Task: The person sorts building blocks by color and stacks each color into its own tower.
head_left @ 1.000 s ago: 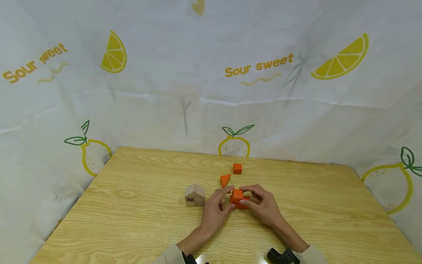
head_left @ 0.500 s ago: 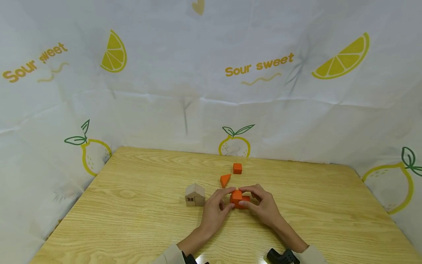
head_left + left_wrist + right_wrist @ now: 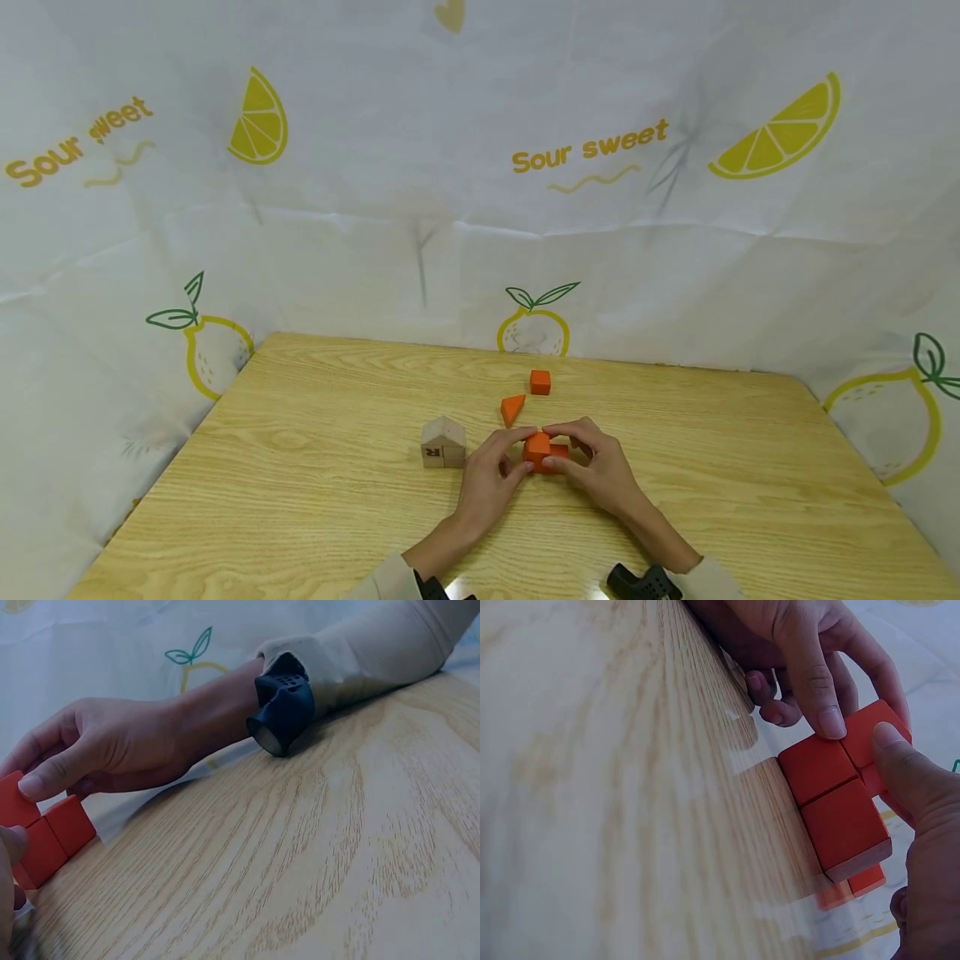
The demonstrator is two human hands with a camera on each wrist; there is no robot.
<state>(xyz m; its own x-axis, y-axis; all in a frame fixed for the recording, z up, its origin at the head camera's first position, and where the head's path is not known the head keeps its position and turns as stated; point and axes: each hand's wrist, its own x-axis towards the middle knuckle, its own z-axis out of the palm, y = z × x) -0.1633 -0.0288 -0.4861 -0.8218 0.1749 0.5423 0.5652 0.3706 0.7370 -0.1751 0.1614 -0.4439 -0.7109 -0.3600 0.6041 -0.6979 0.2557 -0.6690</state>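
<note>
Two orange blocks stand side by side on the wooden table [image 3: 315, 517], the left block [image 3: 817, 769] touching the right block [image 3: 845, 829]. An orange cube [image 3: 536, 442] sits on top of the left block. My right hand [image 3: 603, 471] pinches this cube, thumb on its near face and fingertip at its far side. The left hand [image 3: 483, 483] grips the stack's left side between thumb and forefinger; its thumb presses the left block near the seam, as the right wrist view shows. The blocks' far faces are hidden in the head view.
Behind the hands lie an orange triangular block [image 3: 512, 410] and, farther back, another orange cube [image 3: 540, 382]. Left of the left hand stands a small house of plain wooden blocks [image 3: 443, 443] with a dark letter. A lemon-print cloth [image 3: 360, 275] hangs behind the table.
The held orange cube has moved slightly left and down, coming in line over the left block. Both hands have barely moved, and the other blocks lie where they were.
</note>
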